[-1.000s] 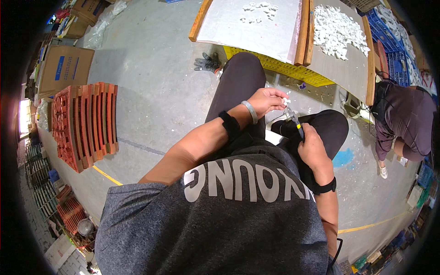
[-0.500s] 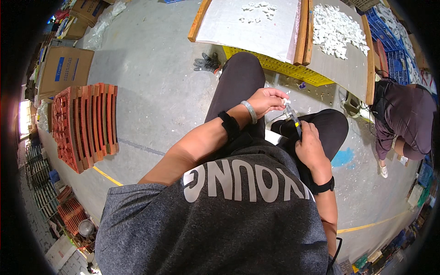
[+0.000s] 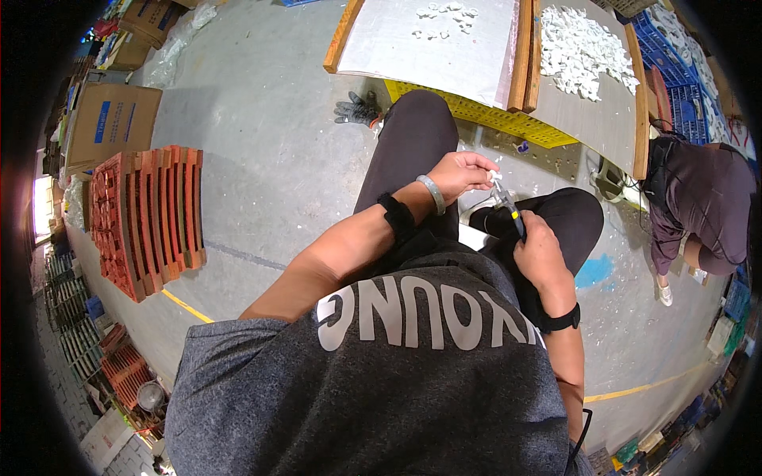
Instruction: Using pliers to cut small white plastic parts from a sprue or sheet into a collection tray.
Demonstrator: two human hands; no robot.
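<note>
My left hand [image 3: 462, 172] pinches a small white piece [image 3: 494, 174] at its fingertips, above my knees. My right hand [image 3: 538, 251] is closed around a pair of cutters with a black and yellow handle [image 3: 512, 214]; the metal jaws [image 3: 499, 193] sit right at the white piece. Both hands hover over my lap, between my two dark trouser legs. A white container [image 3: 475, 233] shows partly beneath them, mostly hidden by my arms.
Two wooden-framed boards [image 3: 444, 47] with white pieces lie ahead on yellow crates [image 3: 508, 120]. A dark glove [image 3: 355, 109] rests on the concrete floor. Red stacked pallets [image 3: 147, 218] and a cardboard box [image 3: 107, 125] stand left. Another person [image 3: 698, 202] crouches at the right.
The cutter jaws have shifted slightly against the white piece; otherwise both hands keep almost the same place.
</note>
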